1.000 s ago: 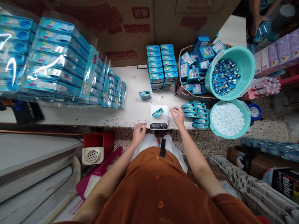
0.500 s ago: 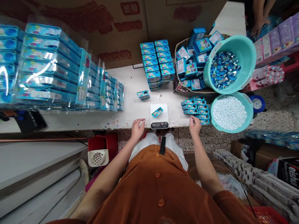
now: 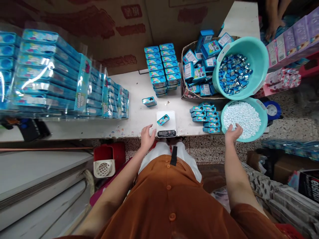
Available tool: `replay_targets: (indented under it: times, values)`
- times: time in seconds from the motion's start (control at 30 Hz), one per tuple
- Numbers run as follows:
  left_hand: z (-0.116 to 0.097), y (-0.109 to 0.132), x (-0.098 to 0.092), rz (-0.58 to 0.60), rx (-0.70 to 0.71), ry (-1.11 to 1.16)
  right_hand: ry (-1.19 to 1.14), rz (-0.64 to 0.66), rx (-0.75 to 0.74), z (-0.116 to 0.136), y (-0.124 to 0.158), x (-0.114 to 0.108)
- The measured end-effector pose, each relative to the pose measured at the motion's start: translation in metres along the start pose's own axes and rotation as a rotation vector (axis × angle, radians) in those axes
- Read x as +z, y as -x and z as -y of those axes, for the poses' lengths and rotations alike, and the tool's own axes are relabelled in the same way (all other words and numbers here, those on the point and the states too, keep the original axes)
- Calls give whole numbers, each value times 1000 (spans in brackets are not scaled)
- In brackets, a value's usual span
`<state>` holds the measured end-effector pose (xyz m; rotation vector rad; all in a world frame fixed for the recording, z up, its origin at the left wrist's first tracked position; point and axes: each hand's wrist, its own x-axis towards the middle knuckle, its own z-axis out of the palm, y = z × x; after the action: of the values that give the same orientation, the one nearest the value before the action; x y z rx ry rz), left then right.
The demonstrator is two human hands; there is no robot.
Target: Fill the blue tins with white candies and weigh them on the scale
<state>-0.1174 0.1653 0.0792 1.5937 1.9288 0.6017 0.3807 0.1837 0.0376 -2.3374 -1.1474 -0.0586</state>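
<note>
My right hand (image 3: pixel 233 132) reaches over the front rim of a teal plastic basin (image 3: pixel 261 116), its fingers spread at the heap of small white mints (image 3: pixel 241 118). Whether it has picked up any mints is hard to see. My left hand (image 3: pixel 147 137) stands open on the table's front edge, just left of a white digital scale (image 3: pixel 166 131). A small blue tin (image 3: pixel 163 119) lies on the scale, touched by neither hand. Another blue tin (image 3: pixel 149 101) lies open on the white table (image 3: pixel 132 124).
Stacked blue tins (image 3: pixel 161 69) and a shorter stack (image 3: pixel 205 118) stand on the table beside a basket of blue boxes (image 3: pixel 196 69). A teal basin of metal-blue lids (image 3: pixel 236 69) rests above it. Plastic-wrapped tin trays (image 3: pixel 47 69) fill the left. A co-worker's hand (image 3: pixel 272 30) shows top right.
My right hand has moved right from the table's edge to the white mints in the basin. My left hand stays near the scale, and the view has shifted slightly left.
</note>
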Motion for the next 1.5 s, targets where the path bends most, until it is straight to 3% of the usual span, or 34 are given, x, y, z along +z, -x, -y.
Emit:
replay_targets:
  times: [0.13, 0.27, 0.37, 0.57, 0.7, 0.93, 1.07, 1.17, 1.23, 1.37, 1.5]
  values:
    - [-34, -26, 22, -49, 108, -100, -72, 19, -101, 21, 18, -2]
    - [-48, -57, 44, 81, 153, -220, -114, 73, -180, 39, 38, -9]
    - [-38, -73, 42, 166, 137, -290, -129, 80, -196, 42, 49, -15]
    - [-2, -109, 6, 41, 156, -308, -111, 28, -153, 40, 67, -24]
    - [13, -144, -8, 33, 212, -295, -86, 28, -147, 42, 80, -30]
    - [26, -176, 3, 111, 317, -425, -25, 48, -140, 35, 106, -43]
    - [27, -178, 9, 8, 289, -494, -5, 76, -102, 26, 111, -51]
    - [10, -170, 16, -70, 287, -468, -2, 94, -86, 20, 106, -53]
    - [-13, -159, 29, -11, 362, -420, -1, 102, -77, 16, 98, -51]
    - [-76, -130, 77, 206, 562, -294, -3, 121, -71, 9, 79, -48]
    - [-124, -123, 130, 278, 608, -259, -32, 144, -104, 2, 61, -51]
